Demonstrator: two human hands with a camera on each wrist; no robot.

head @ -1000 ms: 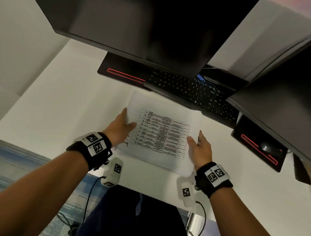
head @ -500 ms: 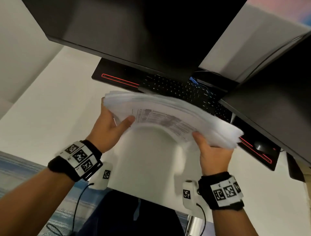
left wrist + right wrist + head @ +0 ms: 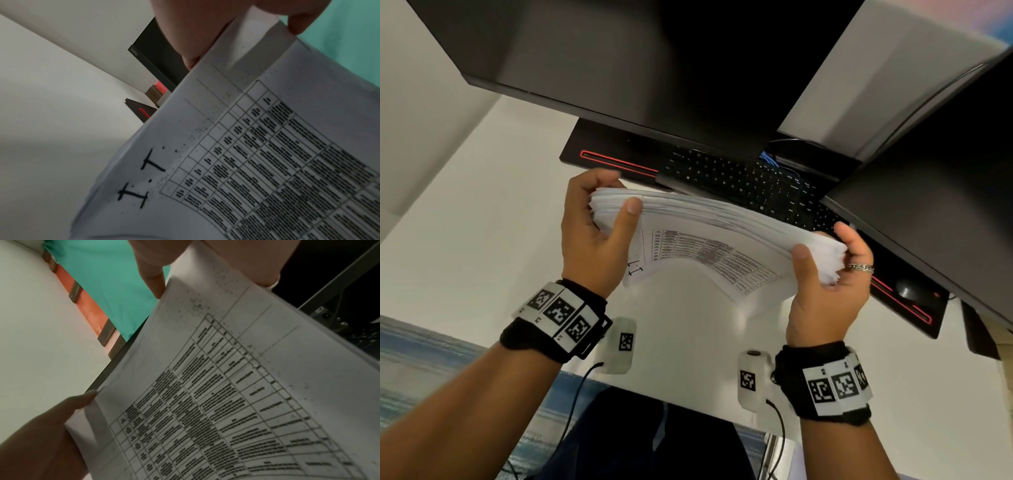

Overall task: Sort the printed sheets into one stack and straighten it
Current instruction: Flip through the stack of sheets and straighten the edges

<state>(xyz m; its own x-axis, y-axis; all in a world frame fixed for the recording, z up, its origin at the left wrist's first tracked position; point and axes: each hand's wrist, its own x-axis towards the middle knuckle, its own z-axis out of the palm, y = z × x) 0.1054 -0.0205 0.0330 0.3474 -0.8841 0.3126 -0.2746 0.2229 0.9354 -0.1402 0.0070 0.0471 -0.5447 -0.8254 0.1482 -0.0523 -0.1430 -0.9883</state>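
A thick stack of printed sheets [image 3: 709,240] hangs in the air above the white desk [image 3: 482,240], bowed, with a printed table on the face turned toward me. My left hand [image 3: 599,219] grips its left end, thumb on the near face and fingers curled over the far side. My right hand [image 3: 828,270], wearing a ring, grips the right end the same way. The sheet edges at both ends are uneven. In the left wrist view the stack [image 3: 267,162] shows handwritten letters beside the table. The right wrist view shows the stack [image 3: 226,386] held between thumb and fingers.
A black keyboard [image 3: 750,185] lies just behind the stack under a large dark monitor [image 3: 654,68]. A second monitor [image 3: 945,188] stands at the right, with a mouse [image 3: 907,289] below it. Red-lit monitor bases [image 3: 616,161] sit on the desk.
The stack lay flat on the desk under both hands a second ago. Both hands have since lifted it up toward the keyboard and tilted it on edge, gripping its two ends.
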